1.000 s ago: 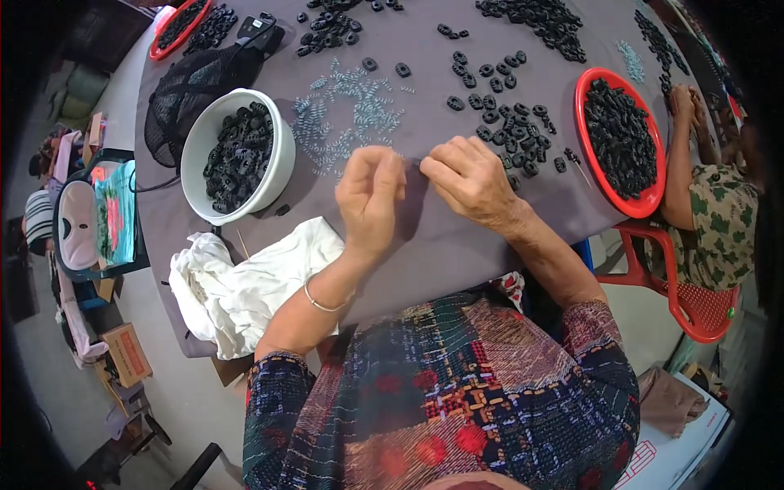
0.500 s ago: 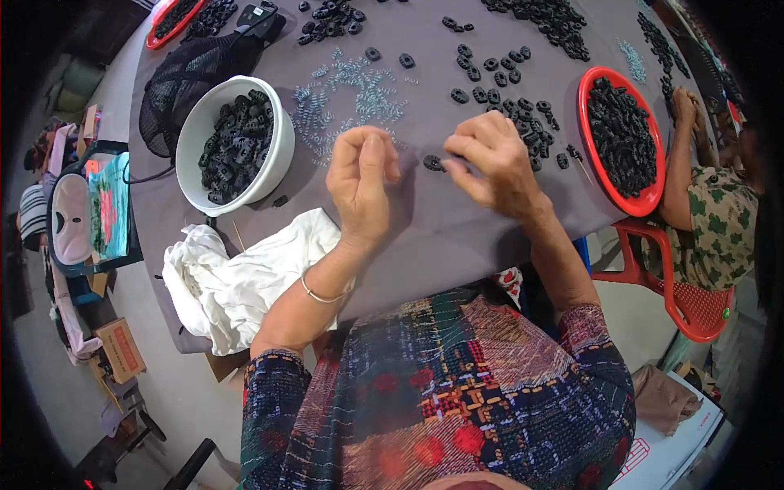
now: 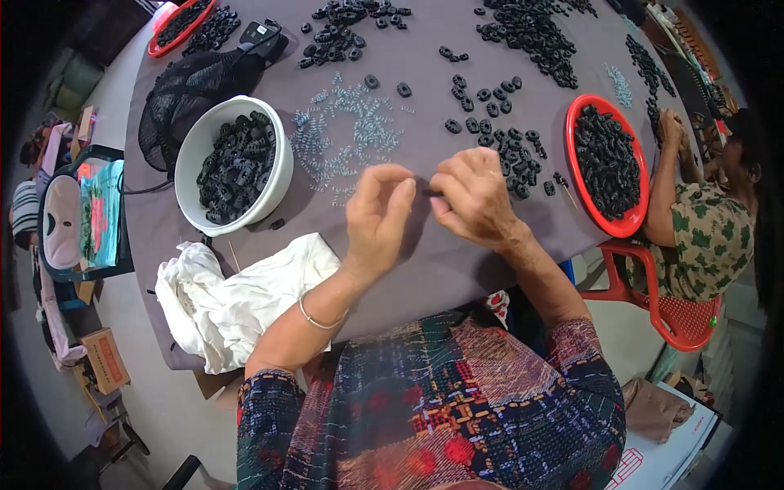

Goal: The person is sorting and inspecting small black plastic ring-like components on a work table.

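Note:
My right hand [image 3: 478,200] pinches a small black plastic piece [image 3: 429,193], which sticks out from its thumb and forefinger toward the left. Close beside it, my left hand [image 3: 378,216] is closed with thumb and forefinger together; anything it holds is too small to make out. A gap separates the two hands above the grey cloth. Small metal springs [image 3: 359,118] lie scattered beyond my left hand. Loose oval black pieces [image 3: 516,155] with openings in them are spread beyond my right hand.
A white bowl [image 3: 283,167] of black pieces stands at left, behind a crumpled white cloth [image 3: 237,302]. A red tray [image 3: 573,155] heaped with black pieces sits at right. Black netting [image 3: 192,98] lies at far left. Another person's hands [image 3: 674,135] rest at the table's right edge.
My right hand has taken up a black piece that lay on the cloth and moved left and nearer me. Both hands are now closer together. The whole view has shifted slightly.

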A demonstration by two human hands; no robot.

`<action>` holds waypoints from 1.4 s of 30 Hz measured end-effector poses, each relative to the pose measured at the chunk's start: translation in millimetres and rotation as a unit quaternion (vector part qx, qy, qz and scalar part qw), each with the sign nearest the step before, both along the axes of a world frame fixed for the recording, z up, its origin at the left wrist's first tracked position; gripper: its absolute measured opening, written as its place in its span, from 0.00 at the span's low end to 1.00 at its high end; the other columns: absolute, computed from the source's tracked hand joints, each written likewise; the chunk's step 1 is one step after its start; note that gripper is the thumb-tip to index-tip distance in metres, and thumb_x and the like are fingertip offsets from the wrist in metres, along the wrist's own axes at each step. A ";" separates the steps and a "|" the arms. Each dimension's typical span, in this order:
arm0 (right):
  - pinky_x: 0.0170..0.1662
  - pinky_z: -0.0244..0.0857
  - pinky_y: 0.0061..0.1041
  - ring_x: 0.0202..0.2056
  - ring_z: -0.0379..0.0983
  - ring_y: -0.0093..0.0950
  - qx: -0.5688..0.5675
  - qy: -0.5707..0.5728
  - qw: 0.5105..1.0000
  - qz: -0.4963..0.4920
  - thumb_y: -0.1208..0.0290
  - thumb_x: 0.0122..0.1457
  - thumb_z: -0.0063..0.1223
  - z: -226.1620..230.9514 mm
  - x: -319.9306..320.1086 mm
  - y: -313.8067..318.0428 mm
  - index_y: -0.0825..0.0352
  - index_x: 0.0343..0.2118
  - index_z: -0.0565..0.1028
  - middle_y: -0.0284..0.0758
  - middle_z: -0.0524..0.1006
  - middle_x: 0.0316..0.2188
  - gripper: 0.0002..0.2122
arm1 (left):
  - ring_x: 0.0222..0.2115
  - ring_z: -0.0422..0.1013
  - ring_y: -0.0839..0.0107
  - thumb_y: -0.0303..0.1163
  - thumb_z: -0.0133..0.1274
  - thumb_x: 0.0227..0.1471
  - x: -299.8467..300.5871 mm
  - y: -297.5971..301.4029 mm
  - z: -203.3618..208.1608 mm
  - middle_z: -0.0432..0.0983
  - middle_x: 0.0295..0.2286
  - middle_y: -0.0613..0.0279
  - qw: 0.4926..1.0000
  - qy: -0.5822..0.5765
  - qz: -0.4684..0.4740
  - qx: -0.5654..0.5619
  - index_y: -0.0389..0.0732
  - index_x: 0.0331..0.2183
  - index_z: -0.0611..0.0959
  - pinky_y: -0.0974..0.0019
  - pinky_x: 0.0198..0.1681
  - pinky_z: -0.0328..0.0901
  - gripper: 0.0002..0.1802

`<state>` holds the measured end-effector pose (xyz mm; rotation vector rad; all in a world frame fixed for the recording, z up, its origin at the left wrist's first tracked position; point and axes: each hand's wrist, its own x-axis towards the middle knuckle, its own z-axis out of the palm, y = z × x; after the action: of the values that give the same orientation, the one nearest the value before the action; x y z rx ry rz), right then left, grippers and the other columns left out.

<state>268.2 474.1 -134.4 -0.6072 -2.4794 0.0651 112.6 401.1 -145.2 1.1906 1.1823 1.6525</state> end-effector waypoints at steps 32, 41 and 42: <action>0.41 0.65 0.33 0.40 0.69 0.39 -0.096 0.201 0.973 0.060 0.84 0.36 0.59 15.0 -2.7 -9.6 0.69 0.42 0.70 0.41 0.71 0.40 0.24 | 0.23 0.73 0.72 0.29 0.47 0.55 -11.2 9.9 -0.4 0.77 0.27 0.52 0.888 -0.371 -0.205 -0.178 0.30 0.35 0.76 0.74 0.25 0.69 0.10; 0.42 0.65 0.32 0.40 0.69 0.38 -0.153 0.215 0.964 0.028 0.84 0.37 0.58 6.8 -5.7 -10.7 0.69 0.43 0.70 0.40 0.71 0.39 0.24 | 0.28 0.74 0.71 0.26 0.47 0.55 -10.6 10.5 1.3 0.76 0.29 0.51 0.896 -0.343 -0.226 -0.167 0.30 0.36 0.75 0.73 0.30 0.70 0.09; 0.42 0.65 0.32 0.39 0.69 0.38 -0.152 0.214 0.965 0.033 0.84 0.37 0.57 6.6 -5.6 -10.5 0.69 0.43 0.70 0.40 0.71 0.38 0.24 | 0.28 0.74 0.71 0.26 0.47 0.55 -10.4 10.2 0.8 0.76 0.29 0.51 0.896 -0.343 -0.226 -0.167 0.30 0.36 0.75 0.73 0.30 0.70 0.09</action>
<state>262.6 463.6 -127.8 -0.5647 -2.0791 0.5519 102.1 411.3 -144.3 0.5224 0.6329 1.2711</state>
